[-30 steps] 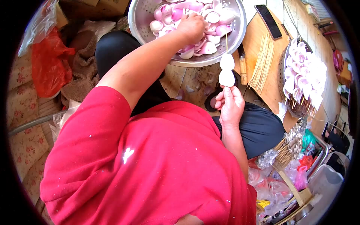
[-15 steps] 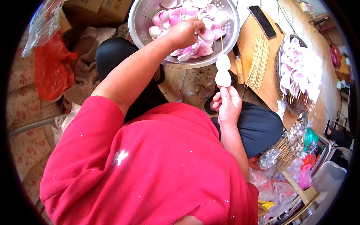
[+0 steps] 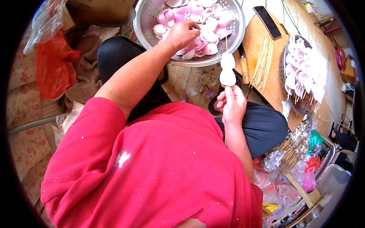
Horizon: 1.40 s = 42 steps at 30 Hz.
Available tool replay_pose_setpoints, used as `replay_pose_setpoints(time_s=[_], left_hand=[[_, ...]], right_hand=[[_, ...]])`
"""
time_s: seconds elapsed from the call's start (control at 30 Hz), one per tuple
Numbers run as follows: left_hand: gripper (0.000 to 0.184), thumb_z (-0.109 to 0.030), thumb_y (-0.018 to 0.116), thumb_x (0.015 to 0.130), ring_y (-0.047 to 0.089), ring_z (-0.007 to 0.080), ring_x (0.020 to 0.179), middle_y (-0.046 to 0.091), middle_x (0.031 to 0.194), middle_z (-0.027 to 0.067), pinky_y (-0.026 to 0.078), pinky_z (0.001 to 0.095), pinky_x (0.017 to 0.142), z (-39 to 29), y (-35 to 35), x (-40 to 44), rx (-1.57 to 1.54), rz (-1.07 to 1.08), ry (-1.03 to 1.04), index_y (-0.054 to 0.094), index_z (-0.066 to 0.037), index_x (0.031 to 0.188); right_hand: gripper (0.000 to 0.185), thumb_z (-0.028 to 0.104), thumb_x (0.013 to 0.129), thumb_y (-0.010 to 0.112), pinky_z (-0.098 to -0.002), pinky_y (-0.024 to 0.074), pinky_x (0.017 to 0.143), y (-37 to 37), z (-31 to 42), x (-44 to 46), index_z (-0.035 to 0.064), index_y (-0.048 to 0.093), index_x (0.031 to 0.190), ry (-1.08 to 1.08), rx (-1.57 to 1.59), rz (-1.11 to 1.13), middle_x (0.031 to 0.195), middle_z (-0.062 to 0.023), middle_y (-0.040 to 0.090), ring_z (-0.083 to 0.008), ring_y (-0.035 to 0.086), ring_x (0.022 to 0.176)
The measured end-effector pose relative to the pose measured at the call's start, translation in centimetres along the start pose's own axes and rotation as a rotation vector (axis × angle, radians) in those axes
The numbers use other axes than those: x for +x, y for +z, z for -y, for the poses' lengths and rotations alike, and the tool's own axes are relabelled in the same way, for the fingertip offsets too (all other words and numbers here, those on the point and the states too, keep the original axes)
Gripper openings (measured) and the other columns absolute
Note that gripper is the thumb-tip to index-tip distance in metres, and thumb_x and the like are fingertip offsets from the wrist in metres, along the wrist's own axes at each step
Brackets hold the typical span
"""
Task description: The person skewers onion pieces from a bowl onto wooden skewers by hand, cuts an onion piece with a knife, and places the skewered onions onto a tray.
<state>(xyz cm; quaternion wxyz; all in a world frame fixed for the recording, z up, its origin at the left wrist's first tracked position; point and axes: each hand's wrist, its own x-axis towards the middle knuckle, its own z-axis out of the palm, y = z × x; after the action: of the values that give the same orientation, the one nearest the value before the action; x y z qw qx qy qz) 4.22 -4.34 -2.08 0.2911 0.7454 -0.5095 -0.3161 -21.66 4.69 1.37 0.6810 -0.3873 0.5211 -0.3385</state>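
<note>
Pink and white onion-like pieces fill a perforated metal bowl at the top centre. My left hand is over these pieces, its fingers bent and pressed together; what lies between the fingertips is hidden. Right of centre, below the bowl's rim, my right hand pinches the lower end of a thin skewer. Two white pieces are threaded on it just above my thumb, and its bare tip points up, overlapping the bowl in view.
A wooden board holds loose skewers, a phone and a wooden-handled tool. Beside it, a dark basket carries filled skewers. Plastic bags lie lower right; a red bag is at left.
My left hand has moved a little left and down within the bowl, its fingers still among the pieces. My right hand keeps its hold on the skewer, nearly still. The view has shifted slightly.
</note>
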Motion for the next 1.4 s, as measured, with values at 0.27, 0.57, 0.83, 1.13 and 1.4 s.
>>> replay_pose_setpoints(time_s=[0.27,0.57,0.83,1.13,1.4], left_hand=[[0.033,-0.033,0.066,0.077,0.064,0.0245,0.074,0.066,0.083,0.0133,0.050,0.0340,0.068,0.1,0.9,2.3,0.400,0.148,-0.070,0.063,-0.009,0.099],[0.021,-0.026,0.064,0.075,0.062,0.0307,0.073,0.063,0.079,0.0094,0.050,0.0381,0.067,-0.6,-0.3,2.5,0.457,-0.304,0.334,0.062,-0.011,0.090],[0.019,-0.010,0.054,0.085,0.065,0.0201,0.074,0.062,0.086,0.0138,0.055,0.0301,0.065,-3.3,-3.7,1.8,-0.530,-0.201,-0.203,0.057,0.000,0.100],[0.024,-0.013,0.053,0.089,0.065,0.0185,0.067,0.061,0.085,0.0134,0.054,0.0257,0.058,-5.5,-7.0,-2.1,-0.848,-0.037,-0.256,0.048,-0.002,0.109],[0.037,0.001,0.058,0.081,0.066,0.0214,0.069,0.063,0.081,0.0145,0.056,0.0300,0.061,-4.5,-5.4,-2.9,-0.857,-0.016,-0.240,0.048,0.004,0.117]], right_hand=[[0.019,0.017,0.093,0.049,-0.0177,0.0348,0.041,0.2,-0.2,0.7,0.0008,0.059,0.095,0.020,-0.012,-0.005,0.062,-0.0017,0.056,-0.0048,0.045,0.044],[0.020,0.017,0.093,0.049,-0.0182,0.0358,0.043,0.7,-0.5,1.3,0.0005,0.059,0.096,0.014,-0.045,0.009,0.063,-0.0023,0.056,-0.0051,0.046,0.045],[0.022,0.020,0.091,0.052,-0.0187,0.0369,0.043,1.5,0.1,2.7,0.0005,0.059,0.099,0.012,-0.078,0.038,0.064,-0.0033,0.057,-0.0063,0.047,0.045],[0.030,0.030,0.090,0.053,-0.0194,0.0336,0.038,3.2,0.1,4.6,0.0014,0.060,0.096,0.137,-0.139,0.138,0.062,-0.0028,0.057,-0.0067,0.048,0.042],[0.045,0.039,0.094,0.043,-0.0169,0.0360,0.039,2.5,0.0,4.4,-0.0020,0.057,0.104,0.182,-0.178,0.101,0.065,-0.0044,0.058,-0.0065,0.050,0.044]])
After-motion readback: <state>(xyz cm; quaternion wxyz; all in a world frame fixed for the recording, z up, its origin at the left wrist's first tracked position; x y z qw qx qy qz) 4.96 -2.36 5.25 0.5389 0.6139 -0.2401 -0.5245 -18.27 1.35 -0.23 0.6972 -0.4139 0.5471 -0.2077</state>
